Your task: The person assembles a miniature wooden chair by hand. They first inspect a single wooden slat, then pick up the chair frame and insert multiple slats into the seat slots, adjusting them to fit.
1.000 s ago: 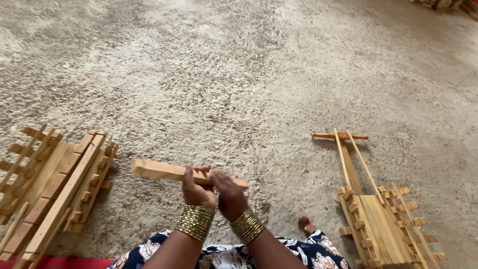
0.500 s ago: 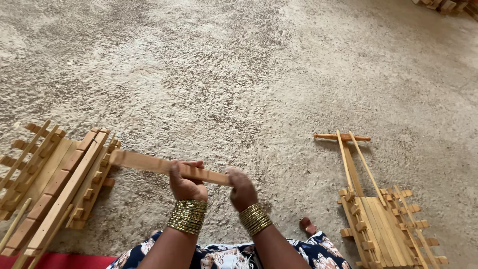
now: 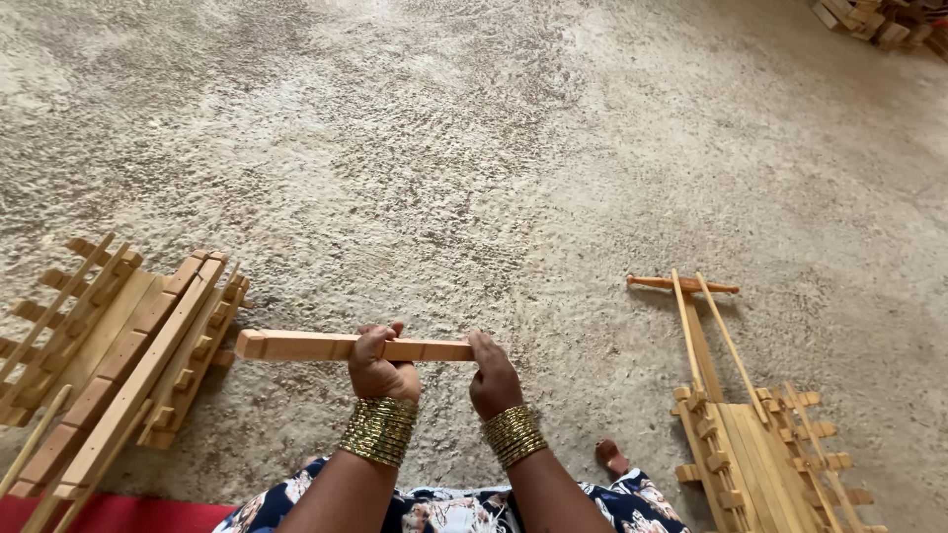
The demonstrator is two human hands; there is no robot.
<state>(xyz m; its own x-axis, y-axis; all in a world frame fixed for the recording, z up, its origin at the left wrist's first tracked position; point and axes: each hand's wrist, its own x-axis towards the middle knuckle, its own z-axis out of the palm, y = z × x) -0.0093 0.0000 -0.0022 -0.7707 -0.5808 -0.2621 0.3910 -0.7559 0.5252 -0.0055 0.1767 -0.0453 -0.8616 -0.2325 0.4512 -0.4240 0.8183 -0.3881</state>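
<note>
I hold a straight wooden bar (image 3: 296, 345) level above the rough concrete floor (image 3: 513, 158). My left hand (image 3: 380, 365) is wrapped around its middle. My right hand (image 3: 492, 373) grips its right end. Both wrists wear stacks of gold bangles. The bar's free left end points toward a stack of notched wooden pieces (image 3: 109, 355) lying at my left.
At my right lies another pile of notched wooden pieces (image 3: 765, 444) with long thin sticks and a short crossbar (image 3: 681, 284) stretching away from me. More wooden pieces (image 3: 879, 18) lie at the far top right. My flowered skirt (image 3: 444, 508) and a red cloth (image 3: 128, 513) fill the bottom edge.
The bar swung left toward the left stack, then came back right and level. My hands have spread apart along it, the right one now at its end.
</note>
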